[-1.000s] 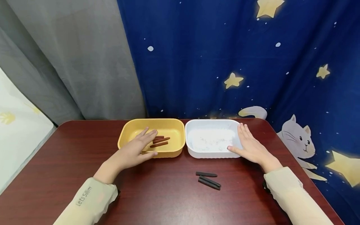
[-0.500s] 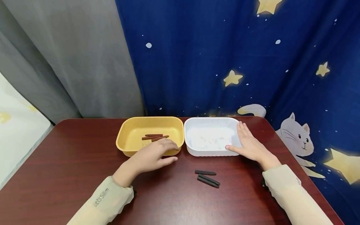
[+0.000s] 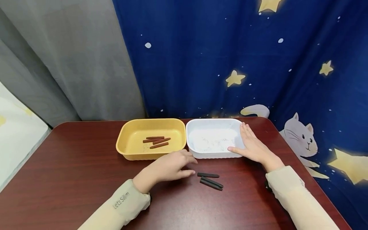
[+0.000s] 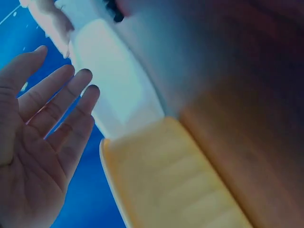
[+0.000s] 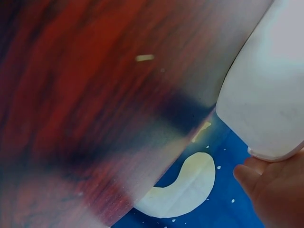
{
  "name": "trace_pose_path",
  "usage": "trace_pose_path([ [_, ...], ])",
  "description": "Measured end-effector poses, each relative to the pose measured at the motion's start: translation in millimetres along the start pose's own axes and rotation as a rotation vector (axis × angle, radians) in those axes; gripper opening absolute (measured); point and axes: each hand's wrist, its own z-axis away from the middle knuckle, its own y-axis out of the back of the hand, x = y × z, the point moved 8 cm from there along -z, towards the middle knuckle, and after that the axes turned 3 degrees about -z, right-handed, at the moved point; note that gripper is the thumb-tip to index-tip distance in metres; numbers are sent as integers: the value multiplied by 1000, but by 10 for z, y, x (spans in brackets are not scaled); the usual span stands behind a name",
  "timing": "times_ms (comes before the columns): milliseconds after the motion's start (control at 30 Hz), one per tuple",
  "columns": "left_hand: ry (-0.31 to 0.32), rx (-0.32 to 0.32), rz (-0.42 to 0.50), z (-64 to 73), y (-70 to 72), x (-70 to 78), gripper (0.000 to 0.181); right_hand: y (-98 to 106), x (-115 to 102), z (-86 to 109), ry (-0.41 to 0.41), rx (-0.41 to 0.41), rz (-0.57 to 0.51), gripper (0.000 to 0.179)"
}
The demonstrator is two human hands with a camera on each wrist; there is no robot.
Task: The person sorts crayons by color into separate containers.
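My left hand [image 3: 173,166] is above the table, in front of the gap between the two tubs, with fingers relaxed and holding nothing. Its palm [image 4: 35,156] shows bare in the left wrist view. Just right of its fingertips lie several black, crayon-like sticks [image 3: 211,183] with tapered ends. My right hand [image 3: 256,147] rests on the right end of the white tub [image 3: 214,155], fingers straight along the rim and thumb over the front corner. In the right wrist view its fingertips meet the tub's rim. Several brown sticks of the same shape [image 3: 159,145] lie inside the yellow tub [image 3: 152,157].
Both tubs stand side by side at the back of the dark red table [image 3: 72,172]. Dark specks mark the white tub's floor. Behind the table edge hang a grey curtain [image 3: 109,64] and a blue one with stars [image 3: 178,64].
My left hand has moved from over the yellow tub, right and toward me, near the black sticks, uncovering the brown sticks. My right hand has stayed on the white tub.
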Motion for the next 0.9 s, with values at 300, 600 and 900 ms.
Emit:
trace_pose_path([
  [300, -13, -99, -21, -207, -253, 25, 27, -5, 14, 4, -6, -3, 3, 119],
  [600, -12, -197, -7, -396, -362, 77, 21, -25, 23, 8, -2, 10, -4, 119],
  [900, 0, -243, 18, -419, -455, 51, 8, 2, -9, -12, 12, 24, -9, 119],
])
